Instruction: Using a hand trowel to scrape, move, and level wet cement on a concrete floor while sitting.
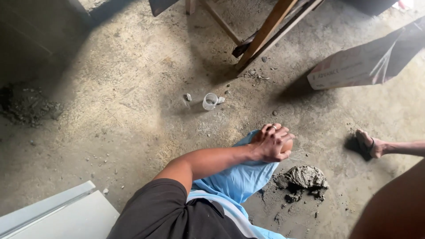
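Left hand (271, 143) curled on knee of blue shorts (239, 177); wet mortar lump (303, 179) on floor just below-right; right hand not visible, grip state unknown

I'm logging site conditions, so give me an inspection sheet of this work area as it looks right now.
Surface: bare concrete floor, dusty, with grit and small stones scattered about.
Job's things: lump of wet grey mortar on the floor beside the knee.
Clutter: small clear plastic cup lying on its side; dark debris pile at far left; paper sack lying at upper right.
Hands: left hand rests clasped over the knee, ring on one finger; right hand not in view.
Cables: nothing seen.
Surroundings: wooden frame legs at top; white board at lower left; a foot in a sandal at right, and it is unclear whose it is.
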